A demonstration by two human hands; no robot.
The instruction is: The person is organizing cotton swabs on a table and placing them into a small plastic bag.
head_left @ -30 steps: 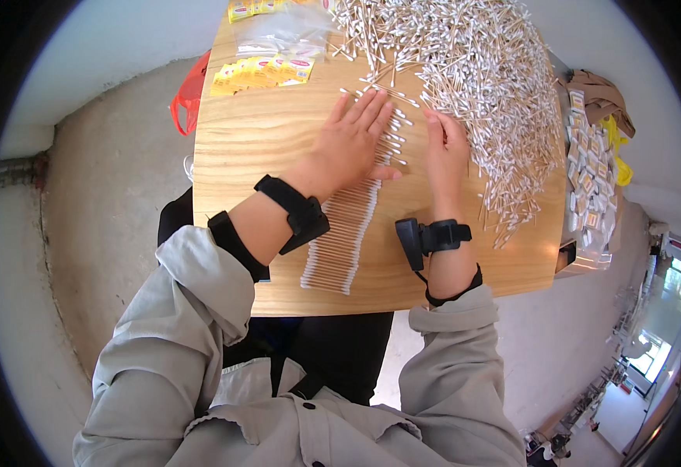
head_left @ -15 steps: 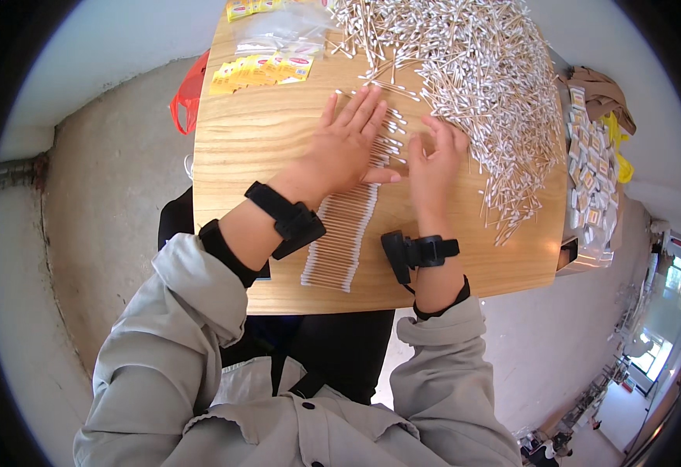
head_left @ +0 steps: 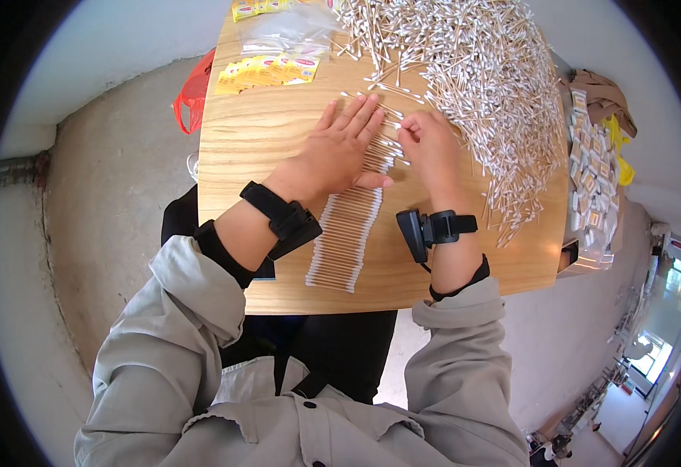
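Observation:
A row of cotton swabs [head_left: 343, 241] lies side by side on the wooden table, running from near the front edge up under my left hand [head_left: 337, 152]. That hand rests flat over the upper swabs, fingers stretched out and thumb apart. To its right, my right hand [head_left: 431, 148] is closed in a pinch at the white tip of a cotton swab [head_left: 398, 126]; the rest of that swab runs toward my left fingers. More swabs between the two hands lie unevenly, their white tips sticking out. A big heap of loose cotton swabs [head_left: 480, 86] spreads behind and right of my right hand.
Yellow printed cards [head_left: 266, 71] and clear plastic bags [head_left: 286, 35] lie at the table's far left. A red bag [head_left: 192, 93] hangs by the left edge. Beyond the right edge, many small packed boxes [head_left: 591, 171] fill a container.
My right hand has moved slightly up and left from beside the heap, its fingers now pinching at a swab's end near my left fingers. The left hand stays flat on the row.

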